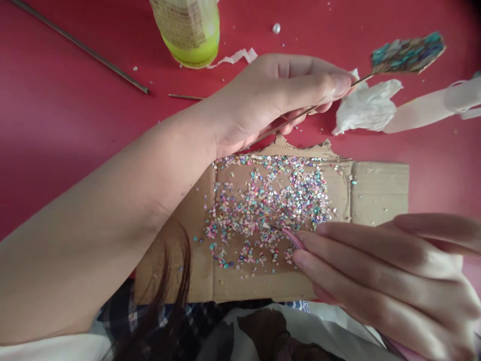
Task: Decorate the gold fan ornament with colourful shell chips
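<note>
My left hand is closed around a thin metal stick, holding it above the red table. The stick ends at the upper right in a flat cardboard shape covered with teal and blue chips. My right hand at the lower right pinches pink tweezers, whose tip rests among several small iridescent chips. These chips are scattered over a flat piece of brown cardboard lying between my two hands.
A yellow-green bottle stands at the top edge. A crumpled white tissue lies right of my left hand, a pale strip beyond it. A long metal rod crosses the upper left. A white bead sits near the bottle.
</note>
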A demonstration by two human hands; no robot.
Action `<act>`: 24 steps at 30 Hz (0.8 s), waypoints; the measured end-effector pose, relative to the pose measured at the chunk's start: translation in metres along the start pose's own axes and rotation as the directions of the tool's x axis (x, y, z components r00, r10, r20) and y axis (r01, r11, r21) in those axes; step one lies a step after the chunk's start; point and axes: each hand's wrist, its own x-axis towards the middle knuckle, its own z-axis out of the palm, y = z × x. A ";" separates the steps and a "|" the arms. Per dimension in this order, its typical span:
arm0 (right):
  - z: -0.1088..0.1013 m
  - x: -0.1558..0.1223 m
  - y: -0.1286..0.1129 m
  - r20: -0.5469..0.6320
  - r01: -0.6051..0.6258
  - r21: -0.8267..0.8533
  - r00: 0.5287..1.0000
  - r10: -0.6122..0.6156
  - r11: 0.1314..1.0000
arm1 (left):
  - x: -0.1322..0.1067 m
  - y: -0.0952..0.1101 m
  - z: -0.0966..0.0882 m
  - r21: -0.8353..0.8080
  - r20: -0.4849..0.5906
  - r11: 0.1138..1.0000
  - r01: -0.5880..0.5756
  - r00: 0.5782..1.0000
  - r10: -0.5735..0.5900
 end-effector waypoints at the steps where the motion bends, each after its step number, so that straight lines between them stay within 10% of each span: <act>1: 0.000 0.001 0.000 -0.006 0.036 -0.020 0.999 -0.036 0.999 | 0.000 0.000 0.000 -0.004 -0.001 1.000 -0.007 1.000 0.007; 24: 0.025 0.034 0.015 -0.014 -0.143 0.255 0.988 0.151 0.956 | 0.001 0.000 0.005 -0.091 -0.019 0.996 0.012 1.000 -0.013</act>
